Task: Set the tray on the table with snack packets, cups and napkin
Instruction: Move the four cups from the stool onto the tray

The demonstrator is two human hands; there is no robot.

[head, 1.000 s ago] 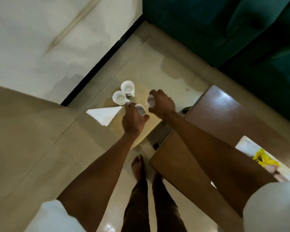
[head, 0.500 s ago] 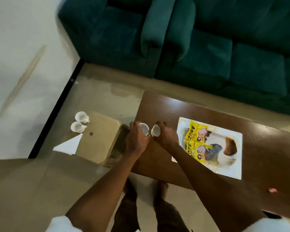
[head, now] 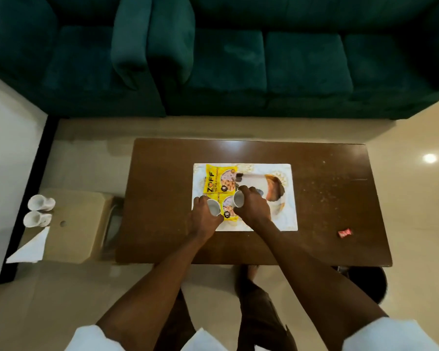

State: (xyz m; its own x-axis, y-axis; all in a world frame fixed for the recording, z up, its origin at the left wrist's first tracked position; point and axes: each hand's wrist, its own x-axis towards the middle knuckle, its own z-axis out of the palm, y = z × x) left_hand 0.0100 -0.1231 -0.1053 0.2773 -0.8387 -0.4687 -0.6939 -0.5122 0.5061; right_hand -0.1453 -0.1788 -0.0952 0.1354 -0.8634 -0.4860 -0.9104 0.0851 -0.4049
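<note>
Green sofa (head: pixel 264 59); small red wrapper (head: pixel 344 233)

One feed for me: the head camera, wide-angle, riding above the near long edge of the table (head: pixel 327 211) and pitched steeply down. It faces the green sofa (head: pixel 264 62) along the top. It's close in, so the left hand (head: pixel 204 220) and right hand (head: pixel 254 209) sit mid-frame, with the stool (head: pixel 79 224) far left.

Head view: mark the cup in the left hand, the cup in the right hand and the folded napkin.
left-hand cup (head: pixel 213 208): head view, its visible white part.
right-hand cup (head: pixel 239 199): head view, its visible white part.
napkin (head: pixel 30 249): head view, middle of the sheet.
</note>
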